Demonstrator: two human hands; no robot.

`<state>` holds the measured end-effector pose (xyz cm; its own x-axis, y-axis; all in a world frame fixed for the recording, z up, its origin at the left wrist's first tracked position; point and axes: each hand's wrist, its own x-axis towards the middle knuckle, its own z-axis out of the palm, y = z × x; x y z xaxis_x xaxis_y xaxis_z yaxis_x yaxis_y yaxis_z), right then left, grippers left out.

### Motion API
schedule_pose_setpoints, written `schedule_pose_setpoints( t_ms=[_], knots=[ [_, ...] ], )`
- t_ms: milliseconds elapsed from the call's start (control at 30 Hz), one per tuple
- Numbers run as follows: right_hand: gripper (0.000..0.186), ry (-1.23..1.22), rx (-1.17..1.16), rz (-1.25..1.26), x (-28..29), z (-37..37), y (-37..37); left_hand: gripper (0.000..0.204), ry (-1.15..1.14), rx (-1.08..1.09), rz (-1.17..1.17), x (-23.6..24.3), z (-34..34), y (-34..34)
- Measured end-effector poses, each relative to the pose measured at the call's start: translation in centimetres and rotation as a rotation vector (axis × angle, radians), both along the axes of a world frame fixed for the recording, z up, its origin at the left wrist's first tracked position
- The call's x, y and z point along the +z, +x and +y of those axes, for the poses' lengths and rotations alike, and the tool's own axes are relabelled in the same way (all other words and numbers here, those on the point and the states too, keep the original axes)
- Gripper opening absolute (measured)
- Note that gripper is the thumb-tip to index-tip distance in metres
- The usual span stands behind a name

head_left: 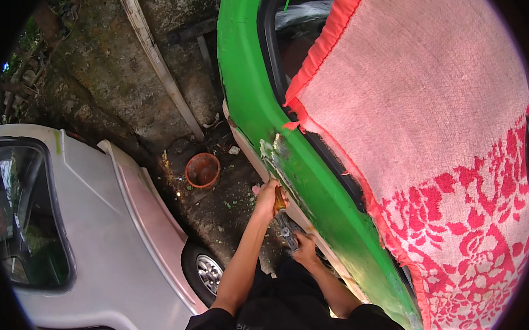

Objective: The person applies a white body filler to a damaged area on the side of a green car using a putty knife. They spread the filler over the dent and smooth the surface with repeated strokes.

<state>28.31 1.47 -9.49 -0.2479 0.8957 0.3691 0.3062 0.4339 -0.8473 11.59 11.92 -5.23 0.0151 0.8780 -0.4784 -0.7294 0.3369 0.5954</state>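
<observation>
left hand (pixel 266 202) grips amber handle (pixel 279 198), right hand (pixel 305 249) wrapped round dark grey tool (pixel 286 229), both beside chipped green car (pixel 321 180), pink floral blanket (pixel 415 111) over it

Head camera looks down at left hand (pixel 268 200) and right hand (pixel 305 249).

Hands (pixel 268 202) partly hide the tool (pixel 285 224) beside the green car (pixel 250 77); its blanket (pixel 425 122) and the grey car (pixel 111 242) left of it are cropped.
</observation>
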Motion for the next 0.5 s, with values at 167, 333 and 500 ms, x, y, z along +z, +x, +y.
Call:
schedule_pose_setpoints(
  t_ms=[167, 333, 500],
  knots=[
    [0.013, 0.14, 0.005, 0.046, -1.2, 0.4, -0.2, 0.013, -0.022, 0.029, -0.005, 0.6, 0.5, -0.1],
    [0.012, 0.147, 0.035, 0.118, -1.4, 0.4, 0.1, 0.016, 0.017, -0.018, -0.024, 0.1, 0.4, -0.6],
    [0.009, 0.048, -0.051, 0.045, -0.9, 1.2, -0.5, 0.017, 0.013, -0.017, -0.017, -0.2, 0.5, -0.6]
  ],
)
